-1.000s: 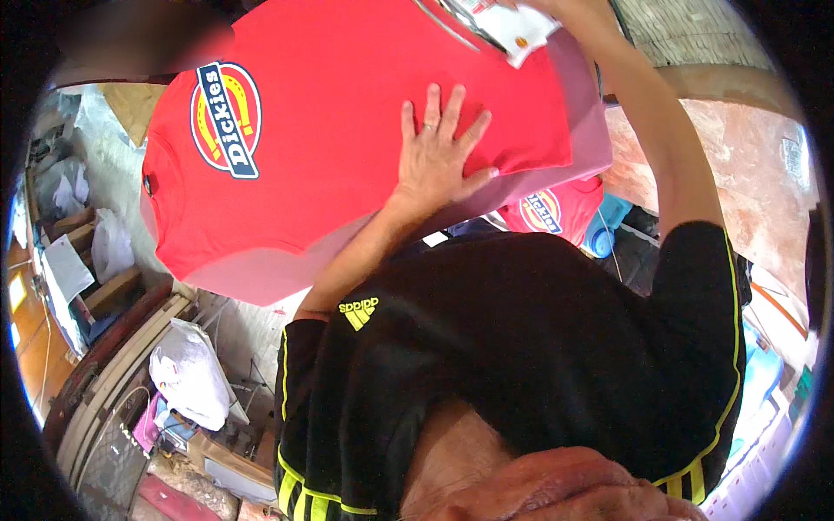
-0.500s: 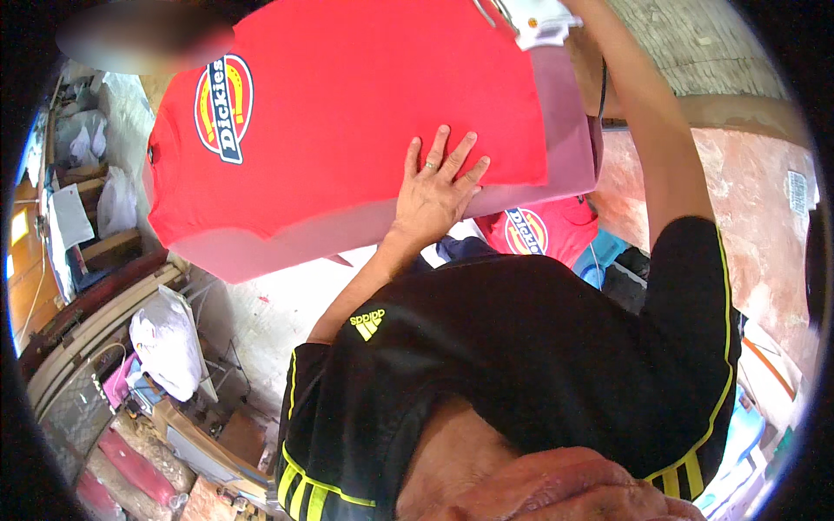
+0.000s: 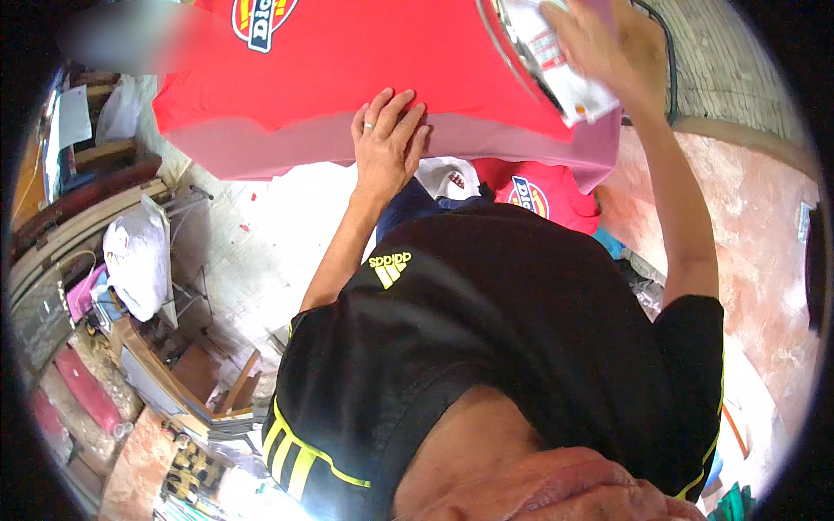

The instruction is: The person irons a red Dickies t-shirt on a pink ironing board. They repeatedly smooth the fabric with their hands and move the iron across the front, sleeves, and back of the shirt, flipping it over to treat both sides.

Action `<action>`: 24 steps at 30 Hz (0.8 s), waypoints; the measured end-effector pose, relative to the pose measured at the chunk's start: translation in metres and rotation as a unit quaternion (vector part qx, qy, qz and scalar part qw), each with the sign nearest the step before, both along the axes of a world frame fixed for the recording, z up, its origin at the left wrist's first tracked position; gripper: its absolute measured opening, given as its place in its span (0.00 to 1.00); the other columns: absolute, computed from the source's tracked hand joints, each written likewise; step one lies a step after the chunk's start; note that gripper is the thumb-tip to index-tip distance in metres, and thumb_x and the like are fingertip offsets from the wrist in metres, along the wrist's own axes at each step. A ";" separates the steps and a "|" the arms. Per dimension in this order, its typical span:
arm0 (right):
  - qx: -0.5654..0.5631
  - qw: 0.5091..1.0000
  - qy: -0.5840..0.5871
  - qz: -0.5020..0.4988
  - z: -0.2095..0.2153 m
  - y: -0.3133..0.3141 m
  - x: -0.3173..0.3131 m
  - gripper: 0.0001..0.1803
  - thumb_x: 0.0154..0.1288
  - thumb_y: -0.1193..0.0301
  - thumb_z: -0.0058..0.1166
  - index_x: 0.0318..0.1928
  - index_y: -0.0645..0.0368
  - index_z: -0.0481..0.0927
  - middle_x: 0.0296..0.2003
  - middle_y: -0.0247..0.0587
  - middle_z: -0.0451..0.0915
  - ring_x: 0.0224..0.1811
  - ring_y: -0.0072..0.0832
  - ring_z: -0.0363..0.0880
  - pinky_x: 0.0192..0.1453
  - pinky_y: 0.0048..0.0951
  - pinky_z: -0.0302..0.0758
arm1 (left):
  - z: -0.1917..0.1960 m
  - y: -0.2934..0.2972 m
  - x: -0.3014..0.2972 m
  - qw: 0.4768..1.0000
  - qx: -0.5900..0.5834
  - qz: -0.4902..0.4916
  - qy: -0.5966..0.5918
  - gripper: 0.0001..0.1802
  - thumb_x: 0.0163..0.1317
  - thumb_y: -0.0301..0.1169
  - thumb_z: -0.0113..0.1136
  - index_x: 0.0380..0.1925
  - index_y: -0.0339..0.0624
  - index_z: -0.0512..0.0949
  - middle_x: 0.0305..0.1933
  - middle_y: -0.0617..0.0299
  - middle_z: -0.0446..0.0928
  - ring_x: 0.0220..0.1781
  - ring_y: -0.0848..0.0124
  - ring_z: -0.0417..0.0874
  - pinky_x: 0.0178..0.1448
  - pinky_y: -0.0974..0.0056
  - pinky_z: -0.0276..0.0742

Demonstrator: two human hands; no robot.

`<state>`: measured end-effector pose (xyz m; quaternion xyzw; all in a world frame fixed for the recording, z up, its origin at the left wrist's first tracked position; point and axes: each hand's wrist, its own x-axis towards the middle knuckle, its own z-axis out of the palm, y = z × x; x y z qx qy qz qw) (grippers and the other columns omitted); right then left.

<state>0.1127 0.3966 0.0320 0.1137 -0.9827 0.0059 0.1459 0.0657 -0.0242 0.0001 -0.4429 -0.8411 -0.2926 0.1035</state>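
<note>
A red T-shirt (image 3: 373, 52) with a printed badge lies spread over a mauve cloth-covered ironing table (image 3: 304, 148). My right hand (image 3: 591, 48) grips a white iron (image 3: 547, 65) with a shiny metal rim. The iron is over the shirt's right end; whether its sole presses flat cannot be seen. My left hand (image 3: 388, 143) rests palm down with fingers stretched out, across the shirt's near edge and the mauve cover. Part of the iron's handle is hidden by my fingers.
Below the table's near edge hangs or lies another red shirt (image 3: 543, 187), beside a white cloth (image 3: 447, 178). A stuffed white plastic bag (image 3: 137, 256) stands at left near a folding metal frame (image 3: 187, 208). Wooden furniture (image 3: 165, 369) sits lower left. A dark cable (image 3: 671, 65) curves at upper right.
The iron has come nearer along the shirt's right end and shows more fully. My left hand has shifted left along the near edge. The whole view has moved too.
</note>
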 end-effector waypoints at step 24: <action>-0.284 0.862 -0.421 -0.018 0.111 -0.126 0.006 0.20 0.78 0.58 0.48 0.54 0.65 0.73 0.36 0.56 0.79 0.39 0.44 0.82 0.44 0.39 0.75 | -0.025 -0.117 -0.095 0.956 0.166 0.242 -0.019 0.05 0.60 0.21 0.65 0.36 0.41 0.85 0.45 0.58 0.86 0.57 0.60 0.85 0.62 0.54 0.79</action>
